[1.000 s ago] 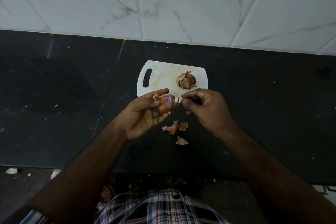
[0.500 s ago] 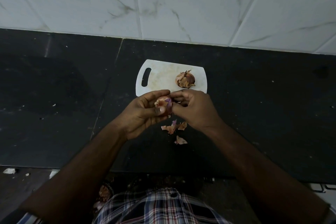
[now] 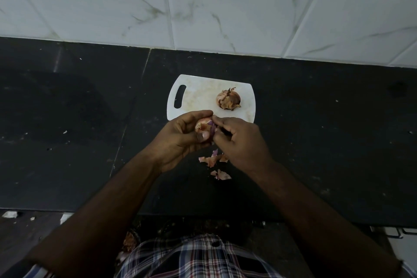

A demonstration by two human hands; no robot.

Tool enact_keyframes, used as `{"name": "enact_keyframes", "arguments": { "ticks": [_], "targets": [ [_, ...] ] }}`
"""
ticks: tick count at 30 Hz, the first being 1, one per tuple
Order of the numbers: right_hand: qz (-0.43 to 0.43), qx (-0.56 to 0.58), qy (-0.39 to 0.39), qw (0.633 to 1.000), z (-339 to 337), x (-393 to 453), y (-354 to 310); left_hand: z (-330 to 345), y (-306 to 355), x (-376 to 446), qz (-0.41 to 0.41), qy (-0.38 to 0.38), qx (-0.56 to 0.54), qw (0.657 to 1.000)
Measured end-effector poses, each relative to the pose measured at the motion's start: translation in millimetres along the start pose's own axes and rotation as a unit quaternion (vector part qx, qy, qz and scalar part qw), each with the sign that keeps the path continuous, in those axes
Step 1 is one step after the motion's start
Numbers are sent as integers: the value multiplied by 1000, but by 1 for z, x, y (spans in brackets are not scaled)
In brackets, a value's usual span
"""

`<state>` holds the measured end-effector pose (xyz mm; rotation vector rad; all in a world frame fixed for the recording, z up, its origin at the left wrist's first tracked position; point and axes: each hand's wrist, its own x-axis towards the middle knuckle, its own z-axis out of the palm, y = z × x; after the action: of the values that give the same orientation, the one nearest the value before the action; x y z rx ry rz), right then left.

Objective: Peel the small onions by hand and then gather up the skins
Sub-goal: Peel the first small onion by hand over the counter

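Nearest is a checked shirt (image 3: 198,257) at the edge of the dark, flecked stone countertop (image 3: 316,142). On the stone lie papery pink-brown onion skins (image 3: 214,160), thin and curled, just under the wrists. Above them the left hand (image 3: 180,140) curls round a small onion (image 3: 204,126), its pale root end and a purple flap of skin showing between thumb and fingers. The right hand (image 3: 239,140) meets it from the side, fingertips pinching at that flap. Beyond sits a white plastic cutting board (image 3: 198,97) with a slot handle, carrying an unpeeled onion (image 3: 228,98), dry and flaky. Marbled white wall tiles (image 3: 225,7) rise behind.
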<state>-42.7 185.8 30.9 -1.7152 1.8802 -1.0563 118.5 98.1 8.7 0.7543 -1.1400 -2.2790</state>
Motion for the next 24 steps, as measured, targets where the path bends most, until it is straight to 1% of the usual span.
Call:
{"name": "enact_keyframes", "arguments": {
  "ticks": [5,7,11,13,15,17,18,19,21,22,24],
  "targets": [
    [-34,-21,23,999,4,-2,2,0,-4,2,6,3,-4,1000],
    [-35,-28,33,998,7,-2,4,0,-5,3,6,3,-4,1000],
    [-43,-39,81,995,11,1,9,3,-3,3,0,3,-18,1000],
    [-12,-8,88,996,9,3,10,3,-2,2,0,-4,-30,1000],
    [60,64,77,993,5,7,11,3,-2,2,-1,-15,-52,999],
    [118,153,65,979,1,10,13,2,-1,3,-2,-14,-69,998],
    [127,183,58,973,0,9,14,2,-1,3,-1,-9,-75,997],
    [119,192,54,973,0,8,14,2,-1,3,0,-6,-80,997],
    [83,154,55,983,1,4,13,2,-1,3,0,-1,-81,997],
    [74,130,65,987,3,3,13,3,-2,3,0,2,-80,997],
    [84,116,97,985,6,3,13,4,-2,2,-7,9,-82,997]
  ]
}}
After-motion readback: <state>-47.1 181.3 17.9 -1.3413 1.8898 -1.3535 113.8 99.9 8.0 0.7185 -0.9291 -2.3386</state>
